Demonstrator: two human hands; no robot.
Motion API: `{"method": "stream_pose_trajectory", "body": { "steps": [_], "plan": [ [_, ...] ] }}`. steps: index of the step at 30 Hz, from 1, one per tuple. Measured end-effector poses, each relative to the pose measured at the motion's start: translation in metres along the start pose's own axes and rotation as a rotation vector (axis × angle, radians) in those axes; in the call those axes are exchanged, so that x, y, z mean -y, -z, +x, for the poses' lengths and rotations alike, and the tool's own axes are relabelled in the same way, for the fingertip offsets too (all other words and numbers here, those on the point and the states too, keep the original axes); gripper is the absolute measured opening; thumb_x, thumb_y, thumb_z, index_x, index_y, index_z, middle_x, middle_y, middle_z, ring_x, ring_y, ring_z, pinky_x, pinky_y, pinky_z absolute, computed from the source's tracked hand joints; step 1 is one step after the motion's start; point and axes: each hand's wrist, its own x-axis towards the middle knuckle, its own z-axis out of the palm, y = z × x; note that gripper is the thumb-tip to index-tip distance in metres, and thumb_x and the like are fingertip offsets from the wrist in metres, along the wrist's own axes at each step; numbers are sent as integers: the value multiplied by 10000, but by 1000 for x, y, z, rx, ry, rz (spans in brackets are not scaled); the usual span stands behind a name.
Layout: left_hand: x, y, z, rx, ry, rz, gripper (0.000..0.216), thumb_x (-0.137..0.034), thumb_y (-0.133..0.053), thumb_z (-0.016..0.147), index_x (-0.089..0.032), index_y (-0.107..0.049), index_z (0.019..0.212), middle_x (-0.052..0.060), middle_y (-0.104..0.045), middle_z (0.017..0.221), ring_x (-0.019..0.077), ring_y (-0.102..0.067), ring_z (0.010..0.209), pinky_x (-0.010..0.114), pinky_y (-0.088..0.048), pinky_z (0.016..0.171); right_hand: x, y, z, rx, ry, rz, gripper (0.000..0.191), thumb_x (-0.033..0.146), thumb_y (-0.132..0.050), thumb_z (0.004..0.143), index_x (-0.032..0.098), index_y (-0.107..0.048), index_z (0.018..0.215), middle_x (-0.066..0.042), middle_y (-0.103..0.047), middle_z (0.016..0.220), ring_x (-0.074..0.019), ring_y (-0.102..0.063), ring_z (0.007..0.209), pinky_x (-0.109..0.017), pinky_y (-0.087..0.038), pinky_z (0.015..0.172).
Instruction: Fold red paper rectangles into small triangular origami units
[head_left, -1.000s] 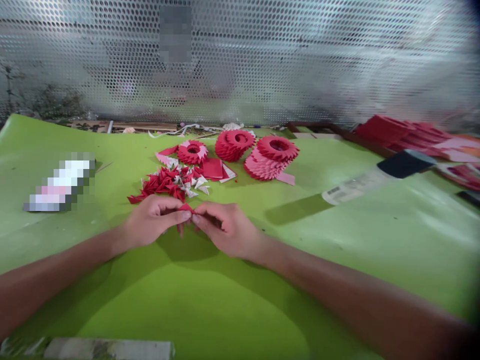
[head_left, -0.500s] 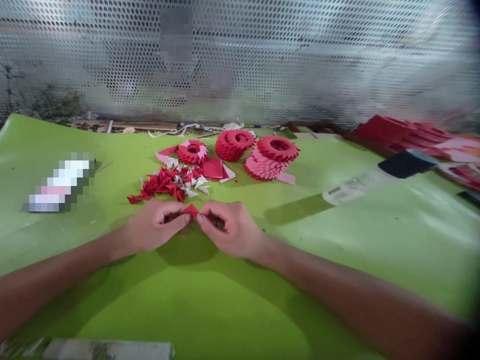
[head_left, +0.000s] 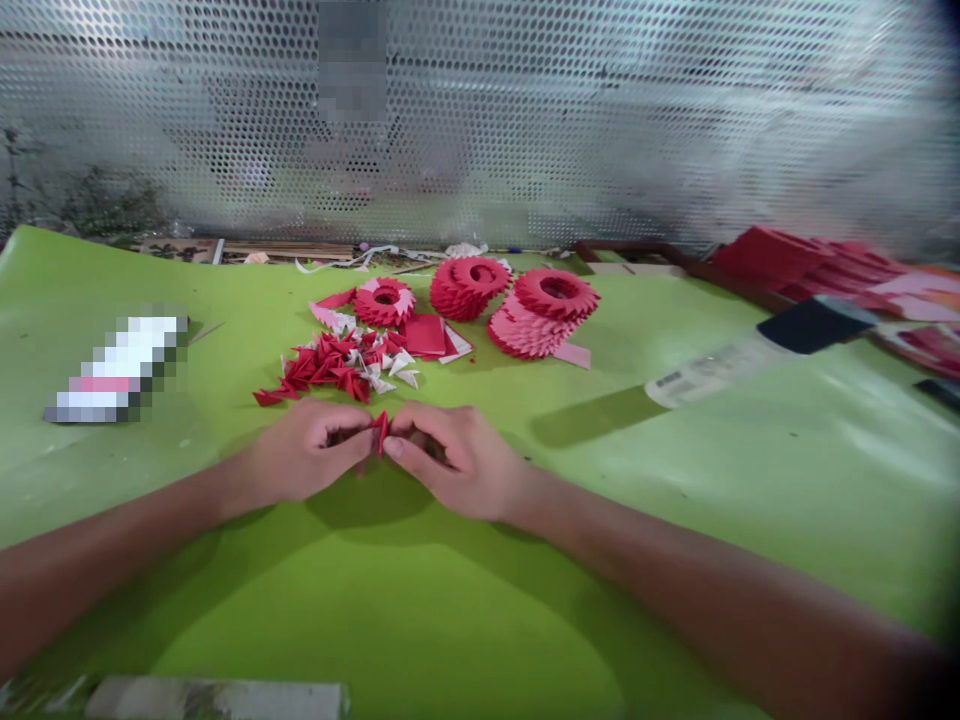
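Between my two hands is a small red folded paper piece [head_left: 382, 434], seen nearly edge-on. My left hand [head_left: 311, 450] pinches it from the left with thumb and fingers. From the other side, my right hand [head_left: 454, 455] closes on it with thumb and forefinger. Just beyond the hands lies a pile of red and white folded paper triangles [head_left: 330, 365]. Behind the pile sit a red and pink paper ring [head_left: 384, 301] and a stack of red square papers [head_left: 424, 335].
Two ring-shaped folded-paper stacks, one red [head_left: 465, 288] and one red over pink [head_left: 536, 320], stand at the back. A clear bottle with a black cap [head_left: 814, 325] is on the right. Red paper sheets [head_left: 795, 265] lie at far right. A blurred-out device [head_left: 116, 370] rests left.
The red paper piece has turned from showing a flat triangular face to nearly edge-on. My fingers have shifted slightly around it; both arms stay almost in place.
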Motion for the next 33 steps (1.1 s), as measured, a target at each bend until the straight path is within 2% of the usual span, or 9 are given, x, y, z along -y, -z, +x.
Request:
{"method": "stream_pose_trajectory", "body": {
  "steps": [5, 14, 18, 22, 28, 33],
  "plan": [
    [2, -1, 1, 26, 0, -24, 501, -510, -461, 970, -144, -693, 720, 38, -673, 591, 113, -527, 458, 197, -309, 427, 2, 1, 1, 24, 20, -45, 316, 413, -455, 1035, 162, -615, 929, 26, -578, 643, -88, -483, 498, -200, -313, 468],
    [2, 0, 0, 15, 12, -35, 486, -542, -500, 944, -152, -655, 700, 13, -615, 575, 106, -478, 449, 204, -283, 420, -6, -2, 3, 65, -12, 99, 298, 426, -522, 1006, 182, -576, 843, 19, -572, 689, -105, -491, 575, -221, -333, 499],
    [-1, 2, -1, 24, -35, -44, 449, -454, -447, 981, -156, -647, 712, 20, -636, 608, 120, -529, 510, 217, -341, 481, -5, -1, 4, 46, -24, 155, 290, 400, -514, 1009, 175, -589, 841, 17, -584, 698, -99, -491, 580, -217, -351, 512],
    [-2, 3, -3, 57, 22, -74, 447, -418, -388, 1004, -161, -660, 760, 28, -666, 656, 127, -542, 528, 231, -359, 498, -5, 0, 5, 6, -64, 153, 265, 339, -520, 1000, 170, -585, 807, 25, -576, 663, -86, -472, 545, -206, -335, 488],
    [-4, 3, -1, 24, -24, 16, 420, -396, -444, 994, -156, -667, 732, 14, -646, 609, 121, -549, 531, 220, -354, 513, -5, 0, 5, 12, -70, 151, 269, 335, -526, 994, 162, -600, 802, 14, -615, 678, -89, -502, 552, -205, -350, 497],
    [-5, 4, -4, 77, -32, -16, 416, -367, -461, 993, -155, -666, 699, 18, -685, 599, 111, -551, 498, 214, -359, 500, -4, 1, 5, 20, -49, 164, 329, 390, -478, 1028, 161, -634, 851, 6, -626, 699, -95, -521, 551, -209, -351, 493]
  ]
}}
